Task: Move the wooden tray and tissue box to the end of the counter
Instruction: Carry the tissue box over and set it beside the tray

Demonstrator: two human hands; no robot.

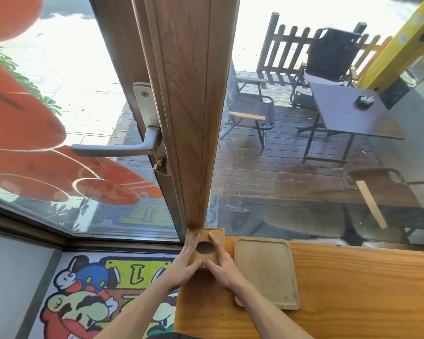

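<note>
Two bare forearms reach in from six o'clock over one wooden counter (340, 302). The left hand (182, 266) and the right hand (222, 267) both lie on the single wooden tissue box (214, 237), fingers spread fairly wide and laid flat along its top on either side of the one round hole; thumbs meet at its near edge. Neither hand has lifted it; the box sits on the counter.

The box stands at the counter's left end, at about twelve o'clock from the hands, its far edge against the foot of the wooden door post (194, 118). Just beside it, at three o'clock, lies one empty wooden tray (267, 270), flat on the counter, a thin gap between the two.

Down at eight o'clock, one cartoon floor mat (88, 297) covers the floor by the glass door, which carries one metal lever handle (123, 148).

Beyond the glass, at one to two o'clock, the deck holds one square dark table (348, 113) and three folding chairs around it, with a picket fence (291, 50) farthest back.
</note>
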